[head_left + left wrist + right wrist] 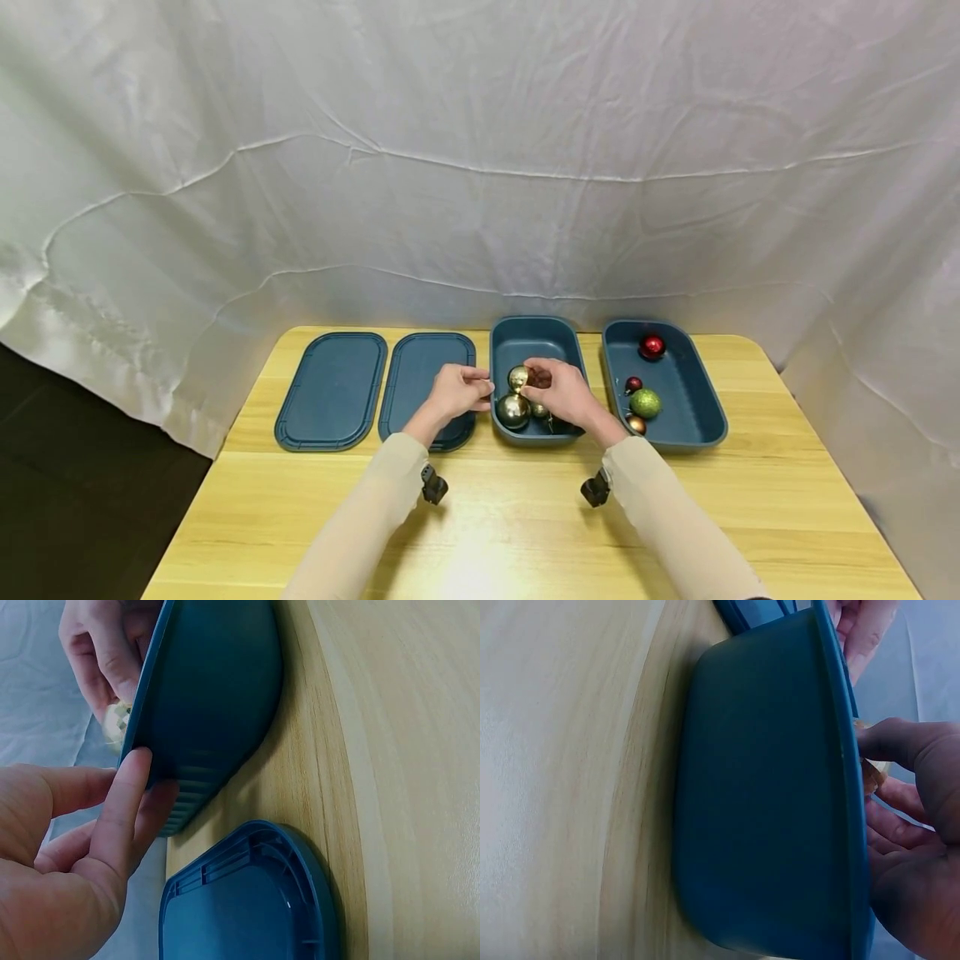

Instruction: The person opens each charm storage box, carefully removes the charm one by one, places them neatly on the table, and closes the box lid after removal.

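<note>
Two dark blue open boxes stand on the table. My left hand [457, 390] is at the left rim of the middle box [534, 327], and in the left wrist view its thumb and fingers pinch that rim. My right hand [561, 390] reaches into the same box and pinches a shiny gold Christmas ball [518, 378] between thumb and fingers. A larger gold ball [513, 411] and a small gold ball [539, 410] lie below it in the box. Brownish-red ornaments [539, 379] show partly under the right hand. The box wall hides much of the grip in the right wrist view.
The right box [697, 392] holds a red ball [652, 347], a small dark red ball [633, 384], a green glittery ball [646, 404] and a copper ball [636, 425]. Two flat blue lids [332, 392] lie at left. A pale curtain [525, 208] hangs behind the table.
</note>
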Motion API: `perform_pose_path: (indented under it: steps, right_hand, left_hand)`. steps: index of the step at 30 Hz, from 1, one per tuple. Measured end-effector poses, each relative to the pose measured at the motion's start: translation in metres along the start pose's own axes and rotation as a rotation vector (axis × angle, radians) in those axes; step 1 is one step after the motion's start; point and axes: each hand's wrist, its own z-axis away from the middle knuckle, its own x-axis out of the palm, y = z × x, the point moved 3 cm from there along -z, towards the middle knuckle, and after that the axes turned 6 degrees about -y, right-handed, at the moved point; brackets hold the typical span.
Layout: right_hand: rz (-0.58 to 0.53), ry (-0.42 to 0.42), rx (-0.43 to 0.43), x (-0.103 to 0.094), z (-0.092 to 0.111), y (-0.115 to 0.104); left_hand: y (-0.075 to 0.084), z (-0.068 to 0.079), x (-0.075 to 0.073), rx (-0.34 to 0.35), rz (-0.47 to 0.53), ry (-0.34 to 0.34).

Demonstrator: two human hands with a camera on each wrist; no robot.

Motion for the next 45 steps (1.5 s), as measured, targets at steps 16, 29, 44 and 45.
perform_pose_path:
  steps: [16,29,44,45]
  right_hand:
    - [0.0,0.016,-0.039,-0.006,0.019,-0.016]
    - [0.008,0.013,-0.081,-0.004,0.032,-0.024]
    - [-0.031,-0.021,-0.129,0.008,0.051,-0.038]
    - [-0.032,-0.024,-0.132,0.009,0.052,-0.038]
  left_hand:
    - [0.0,0.0,-0.001,-0.006,-0.011,-0.005]
    - [0.001,0.0,-0.001,0.001,-0.006,0.002]
    - [0.002,0.0,-0.001,0.007,-0.005,-0.007]
    - [0.001,0.0,-0.001,0.01,-0.006,-0.009]
